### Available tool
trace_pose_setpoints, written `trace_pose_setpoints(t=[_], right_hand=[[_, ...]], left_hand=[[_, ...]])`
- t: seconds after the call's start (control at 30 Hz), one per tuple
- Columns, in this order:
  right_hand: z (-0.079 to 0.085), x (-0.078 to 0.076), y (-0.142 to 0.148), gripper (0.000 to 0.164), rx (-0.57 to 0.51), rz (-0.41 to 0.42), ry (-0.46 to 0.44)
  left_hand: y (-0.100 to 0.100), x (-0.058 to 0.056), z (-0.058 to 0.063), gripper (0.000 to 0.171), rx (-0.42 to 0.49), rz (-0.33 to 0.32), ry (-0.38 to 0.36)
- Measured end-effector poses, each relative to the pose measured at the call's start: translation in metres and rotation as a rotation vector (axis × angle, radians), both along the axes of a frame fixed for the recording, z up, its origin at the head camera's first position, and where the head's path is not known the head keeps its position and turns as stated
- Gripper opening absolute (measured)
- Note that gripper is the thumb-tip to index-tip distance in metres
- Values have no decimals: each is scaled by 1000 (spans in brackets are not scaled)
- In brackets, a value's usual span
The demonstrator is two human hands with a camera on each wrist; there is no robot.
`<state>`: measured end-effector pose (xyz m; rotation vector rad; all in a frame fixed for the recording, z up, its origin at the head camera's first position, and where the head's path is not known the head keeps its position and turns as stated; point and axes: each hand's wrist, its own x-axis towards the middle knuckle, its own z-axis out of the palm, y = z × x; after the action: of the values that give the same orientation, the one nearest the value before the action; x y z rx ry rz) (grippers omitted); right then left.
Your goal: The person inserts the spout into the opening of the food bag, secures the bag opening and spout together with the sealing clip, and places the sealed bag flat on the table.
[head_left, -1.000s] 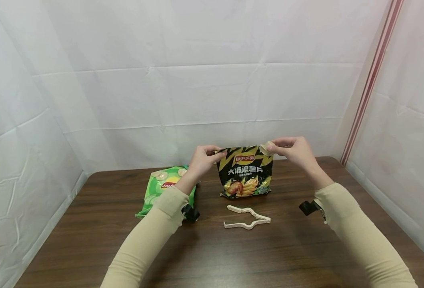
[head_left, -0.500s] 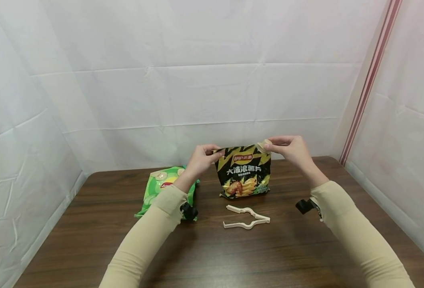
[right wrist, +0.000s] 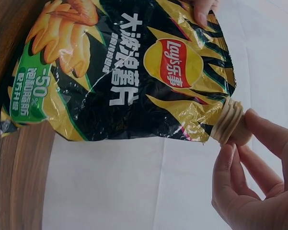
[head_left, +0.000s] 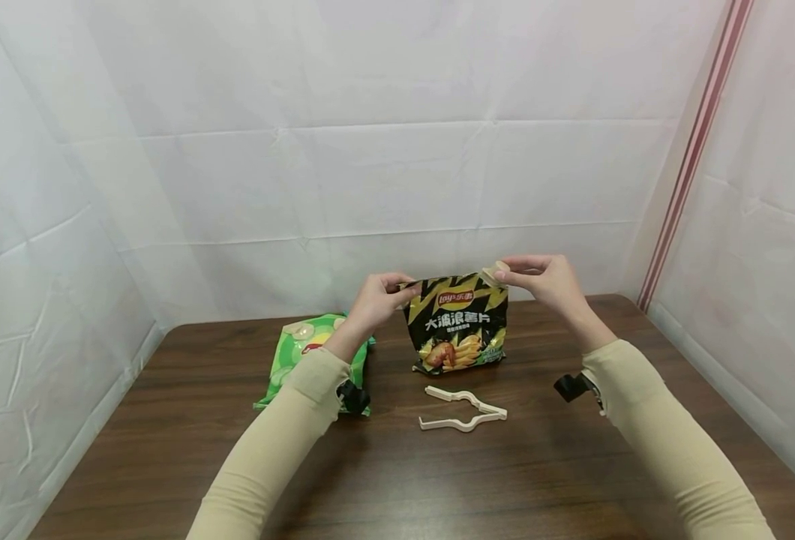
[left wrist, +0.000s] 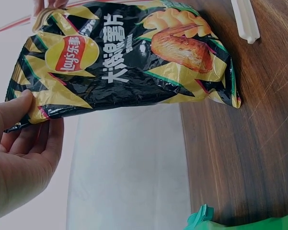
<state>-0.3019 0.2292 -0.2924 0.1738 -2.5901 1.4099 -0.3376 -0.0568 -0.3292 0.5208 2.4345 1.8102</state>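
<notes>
A black and yellow Lay's chip bag (head_left: 461, 326) stands upright near the table's back, its lower edge at the tabletop. My left hand (head_left: 379, 301) pinches its top left corner between thumb and fingers. At the top right corner, my right hand (head_left: 551, 283) pinches a small beige ridged clip (right wrist: 228, 122) with thumb and fingertips. The clip sits over the bag's corner in the right wrist view. In front of the bag lies a long cream bag-sealing clip (head_left: 461, 424), its two arms spread apart and pointing left.
A green Lay's bag (head_left: 299, 352) lies to the left, partly hidden by the left forearm. A teal clip (left wrist: 201, 215) shows at its edge in the left wrist view. White sheeting (head_left: 384, 180) hangs behind and beside the brown wooden table (head_left: 438, 487).
The black bag's top and my right hand with the beige clip shifted slightly left in the first half second. Since then both hands hold almost still.
</notes>
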Motion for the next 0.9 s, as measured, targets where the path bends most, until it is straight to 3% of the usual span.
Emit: trace_pose_setpoints(t=[0.27, 0.53, 0.9], right_hand=[[-2, -1, 0, 53, -17, -7, 12], [-4, -3, -1, 52, -7, -19, 30], [2, -8, -4, 51, 30, -40, -28]], left_hand=[[0, 1, 1, 25, -15, -15, -30], [0, 0, 0, 22, -16, 4, 1], [1, 1, 1, 22, -35, 16, 21]])
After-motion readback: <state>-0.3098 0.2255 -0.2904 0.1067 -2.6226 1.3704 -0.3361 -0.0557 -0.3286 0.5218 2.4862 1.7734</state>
